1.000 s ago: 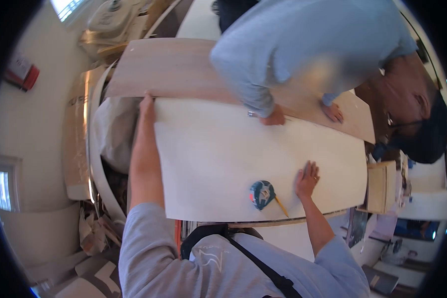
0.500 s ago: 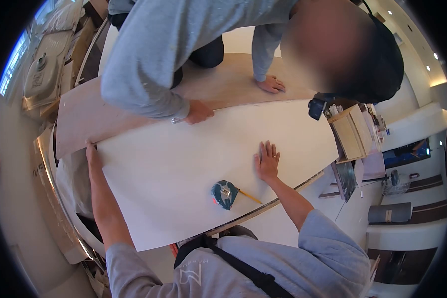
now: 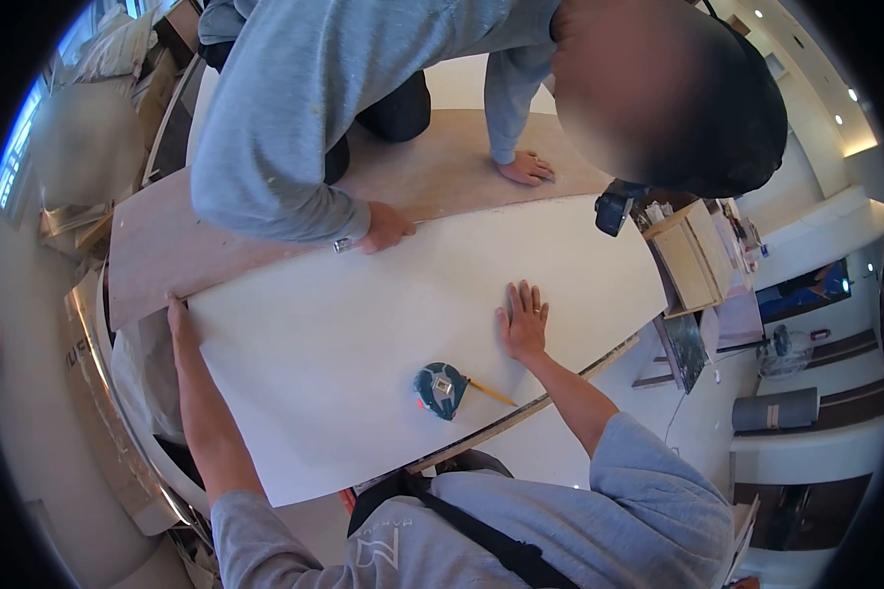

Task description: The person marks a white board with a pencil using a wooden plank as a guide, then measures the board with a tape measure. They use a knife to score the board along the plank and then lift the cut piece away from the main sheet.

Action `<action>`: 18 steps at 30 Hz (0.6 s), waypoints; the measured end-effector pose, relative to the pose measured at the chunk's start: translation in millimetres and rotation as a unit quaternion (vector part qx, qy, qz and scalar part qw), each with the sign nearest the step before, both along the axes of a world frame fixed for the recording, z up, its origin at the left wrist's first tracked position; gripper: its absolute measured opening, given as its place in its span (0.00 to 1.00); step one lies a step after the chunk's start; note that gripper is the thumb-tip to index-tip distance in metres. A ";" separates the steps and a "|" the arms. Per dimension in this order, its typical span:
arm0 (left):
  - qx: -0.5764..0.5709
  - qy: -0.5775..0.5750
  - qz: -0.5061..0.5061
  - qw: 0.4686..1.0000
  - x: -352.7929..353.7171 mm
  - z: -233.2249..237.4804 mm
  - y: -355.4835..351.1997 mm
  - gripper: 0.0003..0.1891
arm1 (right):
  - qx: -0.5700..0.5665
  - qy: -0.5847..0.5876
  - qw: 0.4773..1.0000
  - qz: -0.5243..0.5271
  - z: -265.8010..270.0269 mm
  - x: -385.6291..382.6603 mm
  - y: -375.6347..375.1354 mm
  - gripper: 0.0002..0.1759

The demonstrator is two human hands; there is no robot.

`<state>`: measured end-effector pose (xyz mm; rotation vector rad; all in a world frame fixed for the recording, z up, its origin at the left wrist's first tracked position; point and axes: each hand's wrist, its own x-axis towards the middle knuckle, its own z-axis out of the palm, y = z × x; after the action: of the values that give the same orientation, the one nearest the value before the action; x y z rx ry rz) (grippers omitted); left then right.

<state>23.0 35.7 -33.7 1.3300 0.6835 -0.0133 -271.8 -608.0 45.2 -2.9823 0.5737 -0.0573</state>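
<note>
The white sheet (image 3: 354, 334) lies in front of the person, with a brown board (image 3: 442, 142) along its far side. The left hand (image 3: 179, 320) is at the far left corner, where sheet and board meet, thumb on top; its fingers are hidden, so I cannot tell how tight that grip is. The right hand (image 3: 524, 329) holds nothing, spread flat on the sheet. A co-worker's hand (image 3: 387, 228) holds a metal tool (image 3: 343, 244) at the board's near edge. For good steadying, even palm pressure seems best, fingers well clear of that edge, without nudging the tape measure (image 3: 440, 390) or pencil (image 3: 492, 393).
</note>
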 end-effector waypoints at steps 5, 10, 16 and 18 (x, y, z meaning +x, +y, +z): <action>0.030 0.026 0.009 0.999 0.4 1.3 -0.9 0.35 | -0.003 0.008 1.000 -0.001 1.7 0.0 0.2 0.36; 0.023 0.011 0.001 1.000 2.1 -8.5 2.4 0.35 | -0.004 -0.005 1.000 0.000 0.0 -0.8 0.0 0.36; 0.005 0.043 -0.014 0.999 6.8 -10.5 9.1 0.34 | 0.007 -0.011 1.000 -0.001 -0.5 0.0 -0.4 0.35; -0.055 -0.006 -0.019 0.998 7.8 -25.4 15.6 0.34 | 0.008 -0.013 1.000 0.000 -1.0 0.2 -1.2 0.35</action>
<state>30.8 51.3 -59.1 1.2366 0.6377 -0.0719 -271.6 -609.2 44.3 -2.9620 0.5690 -0.0908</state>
